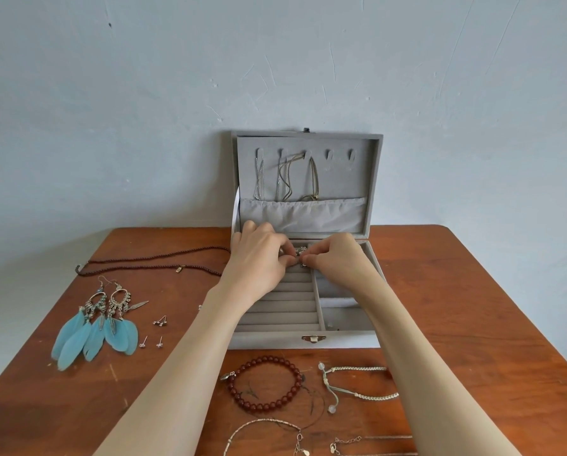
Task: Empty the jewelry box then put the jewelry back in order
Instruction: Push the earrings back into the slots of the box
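A grey velvet jewelry box [269, 341] stands open on the wooden table, lid upright against the wall. Three chain necklaces [285, 177] hang from hooks inside the lid. My left hand [259, 258] and my right hand [336, 256] meet over the far end of the ring rolls [283, 307]. Both pinch small silver pieces [301, 256] there; what they are is too small to tell. The compartments on the right [338, 311] look nearly bare.
Left of the box lie a dark bead necklace [150, 263], blue feather earrings [94, 330] and several small studs [158, 330]. In front lie a red bead bracelet [264, 383], a pale cord bracelet [357, 383] and thin chains [275, 436]. The wall is close behind.
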The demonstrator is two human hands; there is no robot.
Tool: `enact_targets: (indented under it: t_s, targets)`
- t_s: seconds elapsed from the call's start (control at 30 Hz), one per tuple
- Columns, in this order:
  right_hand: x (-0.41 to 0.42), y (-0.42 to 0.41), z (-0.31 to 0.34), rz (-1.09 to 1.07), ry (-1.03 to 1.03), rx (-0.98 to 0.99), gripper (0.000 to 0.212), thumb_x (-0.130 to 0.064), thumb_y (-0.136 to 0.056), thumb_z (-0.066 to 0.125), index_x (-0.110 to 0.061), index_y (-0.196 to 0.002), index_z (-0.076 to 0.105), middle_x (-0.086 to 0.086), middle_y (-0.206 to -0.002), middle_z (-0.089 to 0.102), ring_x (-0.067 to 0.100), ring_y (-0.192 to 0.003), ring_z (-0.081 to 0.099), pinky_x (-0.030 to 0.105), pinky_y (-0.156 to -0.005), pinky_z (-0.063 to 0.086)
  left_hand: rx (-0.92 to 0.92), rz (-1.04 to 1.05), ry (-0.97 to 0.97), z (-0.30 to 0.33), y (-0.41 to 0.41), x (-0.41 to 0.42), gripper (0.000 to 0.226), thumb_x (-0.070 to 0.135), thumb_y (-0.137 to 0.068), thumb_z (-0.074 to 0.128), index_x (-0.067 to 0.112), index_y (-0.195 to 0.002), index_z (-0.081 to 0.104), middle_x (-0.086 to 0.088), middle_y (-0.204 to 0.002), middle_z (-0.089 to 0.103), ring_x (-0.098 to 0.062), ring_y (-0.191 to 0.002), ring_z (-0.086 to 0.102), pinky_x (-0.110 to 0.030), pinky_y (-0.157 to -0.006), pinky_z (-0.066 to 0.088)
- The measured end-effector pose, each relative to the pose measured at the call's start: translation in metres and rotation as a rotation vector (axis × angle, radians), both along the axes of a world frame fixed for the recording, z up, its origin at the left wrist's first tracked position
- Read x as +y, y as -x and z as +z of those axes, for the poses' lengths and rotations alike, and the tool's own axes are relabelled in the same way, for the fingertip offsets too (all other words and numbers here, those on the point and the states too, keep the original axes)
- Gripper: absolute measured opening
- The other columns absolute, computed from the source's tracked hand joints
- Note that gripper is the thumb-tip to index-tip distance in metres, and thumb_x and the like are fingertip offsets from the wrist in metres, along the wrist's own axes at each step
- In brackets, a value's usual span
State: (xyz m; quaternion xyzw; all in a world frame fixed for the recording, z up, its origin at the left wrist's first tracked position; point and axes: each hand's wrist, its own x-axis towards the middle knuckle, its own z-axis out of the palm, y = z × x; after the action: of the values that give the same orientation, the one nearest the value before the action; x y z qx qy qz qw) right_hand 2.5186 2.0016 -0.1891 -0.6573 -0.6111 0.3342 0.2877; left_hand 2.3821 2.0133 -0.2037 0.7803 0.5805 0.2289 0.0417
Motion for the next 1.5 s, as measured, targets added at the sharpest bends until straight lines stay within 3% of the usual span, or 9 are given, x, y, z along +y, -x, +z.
enact_targets:
  t_s: [0.07, 0.23, 0.43, 0.57, 0.7, 0.9, 1.17, 1.5]
  targets:
    - [0.0, 0.001, 0.0, 0.017, 0.019, 0.002, 0.008, -0.017, -0.082, 0.065, -0.012, -0.082, 0.071, 0.002, -0.077, 0.063, 0.022, -0.086, 0.055, 0.034, -0.078, 0.044, -0.001, -0.008, 0.012, 0.001, 0.001, 0.0, 0.012, 0.032, -0.085, 0.063, 0.026, -0.094, 0.068, 0.002, -0.101, 0.055, -0.021, -0.104, 0.037, -0.03, -0.081, 0.022]
    - [0.001, 0.002, -0.004, -0.005, -0.011, -0.048, 0.006, -0.021, -0.082, 0.065, -0.022, -0.076, 0.066, 0.004, -0.081, 0.061, 0.024, -0.09, 0.058, 0.028, -0.072, 0.042, -0.022, -0.01, 0.032, 0.003, 0.004, 0.0, 0.011, 0.031, -0.084, 0.064, 0.027, -0.093, 0.07, 0.002, -0.099, 0.055, -0.022, -0.104, 0.037, -0.031, -0.085, 0.025]
    - [0.0, 0.004, -0.008, -0.043, -0.108, -0.152, 0.019, -0.025, -0.082, 0.062, -0.028, -0.064, 0.056, -0.008, -0.069, 0.052, 0.022, -0.085, 0.057, 0.028, -0.068, 0.04, -0.009, -0.006, 0.015, 0.002, 0.002, -0.001, 0.012, 0.032, -0.084, 0.064, 0.026, -0.093, 0.069, 0.002, -0.101, 0.056, -0.022, -0.105, 0.037, -0.03, -0.083, 0.024]
    - [0.0, 0.005, -0.01, -0.033, -0.159, -0.206, 0.011, -0.024, -0.083, 0.06, -0.025, -0.073, 0.059, -0.008, -0.067, 0.047, 0.024, -0.088, 0.057, 0.029, -0.069, 0.04, 0.008, -0.008, 0.014, 0.002, 0.002, -0.001, 0.013, 0.032, -0.085, 0.063, 0.026, -0.095, 0.069, 0.002, -0.101, 0.055, -0.021, -0.105, 0.037, -0.029, -0.081, 0.022]
    - [0.0, 0.003, -0.011, -0.013, -0.202, -0.228, 0.008, -0.023, -0.085, 0.06, -0.018, -0.084, 0.067, -0.003, -0.079, 0.053, 0.025, -0.09, 0.057, 0.031, -0.07, 0.042, 0.008, -0.008, 0.016, 0.003, 0.001, -0.001, 0.014, 0.032, -0.085, 0.062, 0.026, -0.095, 0.069, 0.002, -0.102, 0.055, -0.022, -0.105, 0.037, -0.029, -0.082, 0.023]
    - [-0.002, 0.001, -0.013, -0.033, -0.268, -0.2, 0.004, -0.019, -0.084, 0.062, -0.02, -0.083, 0.066, -0.004, -0.077, 0.052, 0.015, -0.077, 0.051, 0.024, -0.064, 0.035, 0.009, -0.013, 0.017, 0.003, 0.002, -0.002, 0.013, 0.032, -0.086, 0.062, 0.027, -0.095, 0.068, 0.003, -0.1, 0.055, -0.022, -0.104, 0.037, -0.029, -0.08, 0.022]
    - [-0.027, 0.001, -0.008, 0.025, -0.319, -0.358, 0.029, -0.019, -0.091, 0.048, -0.028, -0.111, 0.067, 0.005, -0.107, 0.052, 0.028, -0.096, 0.058, 0.036, -0.079, 0.049, 0.017, -0.033, 0.007, 0.003, 0.003, -0.003, 0.013, 0.029, -0.087, 0.06, 0.029, -0.096, 0.069, 0.002, -0.103, 0.057, -0.023, -0.105, 0.038, -0.031, -0.082, 0.025]
    - [-0.03, 0.002, -0.006, 0.047, -0.309, -0.421, 0.035, -0.015, -0.092, 0.042, -0.026, -0.114, 0.066, 0.006, -0.109, 0.048, 0.03, -0.089, 0.058, 0.033, -0.069, 0.047, 0.008, -0.06, -0.001, 0.006, 0.007, -0.003, 0.014, 0.031, -0.087, 0.06, 0.03, -0.096, 0.07, 0.004, -0.098, 0.055, -0.022, -0.102, 0.037, -0.031, -0.084, 0.027]
